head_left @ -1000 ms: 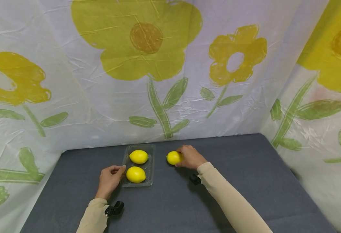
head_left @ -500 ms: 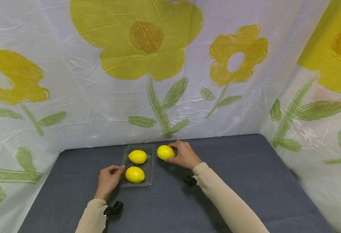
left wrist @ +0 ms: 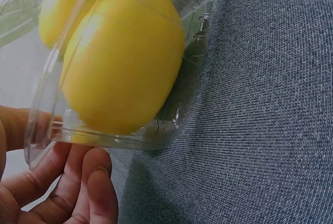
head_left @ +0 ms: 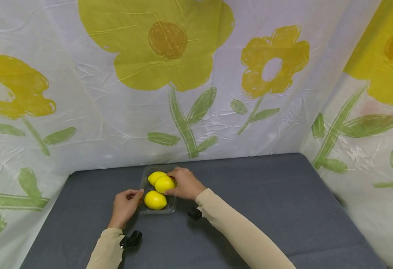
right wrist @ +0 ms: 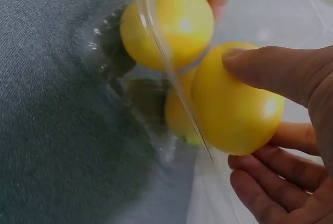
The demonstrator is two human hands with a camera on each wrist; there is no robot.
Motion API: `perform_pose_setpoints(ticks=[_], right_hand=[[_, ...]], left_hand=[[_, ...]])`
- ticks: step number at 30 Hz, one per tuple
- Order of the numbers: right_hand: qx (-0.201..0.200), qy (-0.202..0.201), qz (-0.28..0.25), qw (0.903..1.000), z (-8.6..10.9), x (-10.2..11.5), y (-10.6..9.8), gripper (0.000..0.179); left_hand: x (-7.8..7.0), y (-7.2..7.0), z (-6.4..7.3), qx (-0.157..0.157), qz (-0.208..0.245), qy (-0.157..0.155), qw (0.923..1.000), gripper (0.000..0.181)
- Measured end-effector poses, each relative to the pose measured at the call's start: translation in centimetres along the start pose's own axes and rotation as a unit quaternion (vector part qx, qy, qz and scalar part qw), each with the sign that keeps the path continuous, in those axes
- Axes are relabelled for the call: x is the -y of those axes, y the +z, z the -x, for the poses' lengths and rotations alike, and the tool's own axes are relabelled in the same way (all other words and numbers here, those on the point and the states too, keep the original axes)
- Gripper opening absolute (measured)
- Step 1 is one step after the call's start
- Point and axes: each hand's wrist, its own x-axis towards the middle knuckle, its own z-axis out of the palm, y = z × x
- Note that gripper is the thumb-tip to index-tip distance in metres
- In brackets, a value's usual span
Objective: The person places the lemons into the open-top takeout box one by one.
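A clear plastic tray point(head_left: 172, 206) stands on the dark table with two lemons in it, a front lemon point(head_left: 155, 200) and a back lemon point(head_left: 154, 177). My left hand point(head_left: 125, 206) pinches the tray's left rim between thumb and fingers; in the left wrist view the thumb is on one side of the clear wall point(left wrist: 44, 104) and curled fingers on the other. Over the tray's right side, my right hand point(head_left: 185, 184) grips a third lemon point(head_left: 164, 184), which partly covers the back one. The right wrist view shows the thumb on top of this held lemon point(right wrist: 237, 102) and fingers beneath.
A dark grey cloth covers the table point(head_left: 250, 194), whose back edge meets a white curtain point(head_left: 125, 149) printed with yellow flowers. Each wrist wears a small black camera, such as the left one point(head_left: 131, 239).
My right hand has lifted the third lemon off the table and carried it left, from beside the tray to above it. The left hand stays at the tray's rim.
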Motion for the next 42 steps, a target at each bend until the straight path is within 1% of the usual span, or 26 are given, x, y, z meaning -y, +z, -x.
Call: perform_pose_setpoints(ticks=[6, 14, 16, 18, 20, 23, 30, 32, 35, 39, 42], right_hand=[[0.021, 0.002, 0.032, 0.9993, -0.5, 0.4, 0.7, 0.057], [0.021, 0.010, 0.022, 0.9995, -0.7, 0.6, 0.8, 0.053], [0.018, 0.007, 0.036, 0.9992, -0.7, 0.7, 0.8, 0.051], [0.019, -0.003, 0.063, 0.9978, -0.7, 0.9, 0.8, 0.047], [0.026, -0.016, 0.096, 0.9950, -0.8, 1.1, 0.8, 0.039], [0.044, -0.023, 0.133, 0.9899, -1.1, 1.3, 0.8, 0.032], [0.086, -0.019, 0.165, 0.9823, -1.7, 1.8, 0.5, 0.025], [0.094, -0.018, 0.164, 0.9819, -1.9, 1.9, 0.4, 0.024], [0.099, 0.001, 0.138, 0.9855, -2.1, 1.8, 0.2, 0.025], [0.079, 0.031, 0.100, 0.9914, -2.0, 1.8, -0.2, 0.028], [0.057, 0.034, 0.086, 0.9940, -1.9, 1.9, -0.4, 0.040]], left_hand=[[0.0, 0.0, 0.0, 0.002, 0.001, -0.001, 1.0000, 0.039], [-0.1, 0.0, 0.0, 0.004, 0.001, -0.004, 1.0000, 0.039], [-0.1, 0.0, 0.0, 0.004, 0.001, -0.004, 1.0000, 0.038], [-0.1, 0.0, 0.1, 0.003, 0.001, -0.003, 1.0000, 0.038], [-0.1, 0.0, 0.1, 0.003, 0.001, -0.003, 1.0000, 0.038], [-0.1, 0.0, 0.1, 0.003, -0.002, -0.001, 1.0000, 0.038], [0.0, 0.0, 0.0, -0.003, -0.008, -0.001, 1.0000, 0.038], [0.0, 0.0, -0.1, -0.005, -0.009, -0.002, 0.9999, 0.037], [0.0, 0.0, -0.1, -0.006, -0.007, -0.002, 1.0000, 0.037], [0.1, 0.1, -0.1, 0.000, 0.003, -0.001, 1.0000, 0.037], [0.0, 0.2, -0.2, 0.001, 0.004, 0.000, 1.0000, 0.036]])
